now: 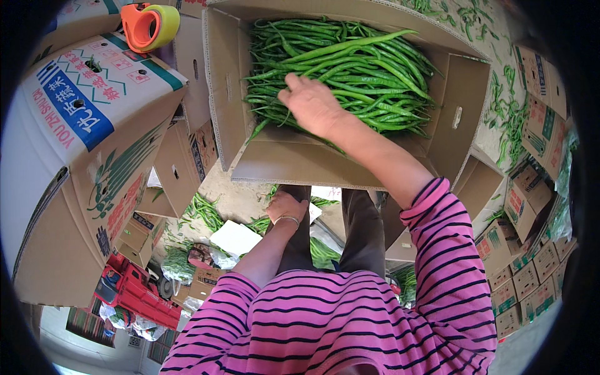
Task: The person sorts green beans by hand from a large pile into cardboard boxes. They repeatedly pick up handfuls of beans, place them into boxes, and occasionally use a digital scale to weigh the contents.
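Before me an open cardboard box [300,161] holds a thick layer of long green chili peppers [370,70], most of them lying crosswise. My right hand [311,101] reaches over the box's near wall and rests on the peppers toward their left end, its fingers bent; whether it grips any of them cannot be told. One lighter, longer pepper lies on top, past my fingers. My left hand [287,207] is low beside my left leg, below the box, wearing a bracelet. Its fingers curl down out of sight, so whether it holds anything is hidden.
At the left stands a large printed carton [126,154] with an orange tape dispenser [140,28] bearing yellow tape on top. Loose peppers [508,112] are scattered on the floor. Stacked cartons [525,279] line the right. A red vehicle [136,293] stands at lower left.
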Demonstrator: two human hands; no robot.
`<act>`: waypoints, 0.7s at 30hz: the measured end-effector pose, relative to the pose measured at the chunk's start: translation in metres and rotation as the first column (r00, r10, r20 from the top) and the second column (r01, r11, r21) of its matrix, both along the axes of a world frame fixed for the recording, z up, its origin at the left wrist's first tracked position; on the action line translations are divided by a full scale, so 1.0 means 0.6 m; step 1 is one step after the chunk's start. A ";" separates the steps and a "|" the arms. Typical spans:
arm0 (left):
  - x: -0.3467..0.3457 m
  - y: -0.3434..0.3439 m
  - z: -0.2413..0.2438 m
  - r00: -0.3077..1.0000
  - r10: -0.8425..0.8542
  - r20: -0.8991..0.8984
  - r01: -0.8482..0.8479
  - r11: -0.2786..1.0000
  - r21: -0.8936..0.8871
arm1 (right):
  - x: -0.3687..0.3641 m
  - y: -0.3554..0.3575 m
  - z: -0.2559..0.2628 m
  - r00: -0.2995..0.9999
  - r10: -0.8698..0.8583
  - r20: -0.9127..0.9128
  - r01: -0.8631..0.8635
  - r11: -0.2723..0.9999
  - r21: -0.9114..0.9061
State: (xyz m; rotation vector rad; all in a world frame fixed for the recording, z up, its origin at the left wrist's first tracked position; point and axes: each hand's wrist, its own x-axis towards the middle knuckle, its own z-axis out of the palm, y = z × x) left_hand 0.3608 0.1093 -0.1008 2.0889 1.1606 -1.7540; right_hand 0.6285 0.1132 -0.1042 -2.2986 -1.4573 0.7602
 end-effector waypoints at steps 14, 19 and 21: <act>0.021 0.005 0.012 1.000 0.023 0.020 -0.023 0.999 -0.030 | 0.052 0.012 -0.045 0.925 -0.378 -0.031 0.379 0.925 0.006; 0.001 -0.001 -0.004 0.999 0.038 0.008 -0.038 0.999 -0.035 | 0.135 -0.032 -0.013 0.845 -0.443 0.298 0.415 0.896 0.157; 0.013 0.002 0.003 0.999 0.047 -0.008 -0.048 0.998 -0.032 | 0.169 -0.086 -0.018 0.686 -0.484 0.543 0.477 0.863 0.166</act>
